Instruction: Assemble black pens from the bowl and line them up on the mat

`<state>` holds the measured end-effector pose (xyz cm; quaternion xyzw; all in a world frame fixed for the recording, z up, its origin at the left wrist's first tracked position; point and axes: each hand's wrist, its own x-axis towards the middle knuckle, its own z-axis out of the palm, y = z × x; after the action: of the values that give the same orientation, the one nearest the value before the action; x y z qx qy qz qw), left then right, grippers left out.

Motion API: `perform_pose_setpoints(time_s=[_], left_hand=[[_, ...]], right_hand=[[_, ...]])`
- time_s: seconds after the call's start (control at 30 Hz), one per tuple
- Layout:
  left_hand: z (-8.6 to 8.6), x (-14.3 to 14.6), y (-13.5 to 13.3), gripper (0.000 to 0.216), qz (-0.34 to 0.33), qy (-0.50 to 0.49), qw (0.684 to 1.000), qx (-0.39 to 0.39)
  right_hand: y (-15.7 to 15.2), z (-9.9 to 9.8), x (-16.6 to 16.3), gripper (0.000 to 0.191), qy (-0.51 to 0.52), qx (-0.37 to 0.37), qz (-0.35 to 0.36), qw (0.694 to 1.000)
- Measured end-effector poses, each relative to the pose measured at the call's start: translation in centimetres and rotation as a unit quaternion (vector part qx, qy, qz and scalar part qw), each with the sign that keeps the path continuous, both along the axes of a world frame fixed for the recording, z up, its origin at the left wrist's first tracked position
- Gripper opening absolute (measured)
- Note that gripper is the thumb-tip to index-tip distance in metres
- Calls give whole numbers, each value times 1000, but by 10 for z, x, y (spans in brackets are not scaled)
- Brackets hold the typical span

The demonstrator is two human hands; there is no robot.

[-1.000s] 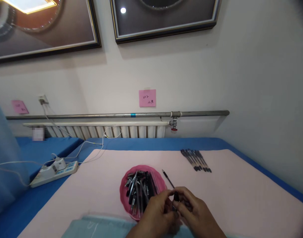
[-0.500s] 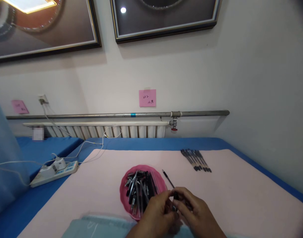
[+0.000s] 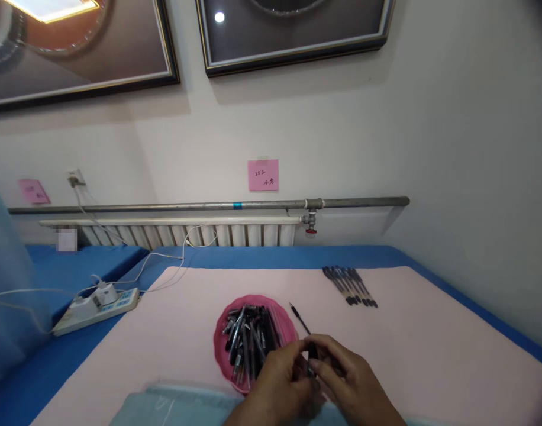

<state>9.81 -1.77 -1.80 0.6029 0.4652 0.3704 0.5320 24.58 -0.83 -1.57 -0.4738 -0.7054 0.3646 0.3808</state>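
My left hand (image 3: 282, 378) and my right hand (image 3: 348, 373) meet at the front of the pink cloth, fingers pinched together. Between them is a small black pen part (image 3: 312, 355), partly covered by the fingers; whether it is a cap or a grip I cannot tell. A thin black pen refill (image 3: 300, 318) with a metal tip points up and left, just beyond my fingertips. Its lower end is hidden by the hands. Close to my left hand stands a pink scalloped bowl (image 3: 219, 349), filled with black and clear pen parts (image 3: 248, 343).
Several dark-capped pens (image 3: 349, 287) lie side by side at the back right of the pink cloth (image 3: 413, 331). Light blue plastic (image 3: 177, 405) sits at the front edge. On the left, a power strip (image 3: 97, 310) with white cables rests on the blue surface. A radiator (image 3: 239, 234) runs behind.
My fingers have shifted very slightly around the black pen part. The bowl, the refill and the row of pens stay in place.
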Motion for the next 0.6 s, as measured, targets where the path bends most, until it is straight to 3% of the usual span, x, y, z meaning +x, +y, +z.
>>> perform_pose_setpoints(time_s=[0.2,0.6], left_hand=[[-2,-1,1,36,-1,-2,1000,-23],[-4,-1,0,30,-9,-8,1000,6]], right_hand=[[0,-2,0,41,-10,-3,5,1000],[0,-2,-1,47,-24,-32,3,999]])
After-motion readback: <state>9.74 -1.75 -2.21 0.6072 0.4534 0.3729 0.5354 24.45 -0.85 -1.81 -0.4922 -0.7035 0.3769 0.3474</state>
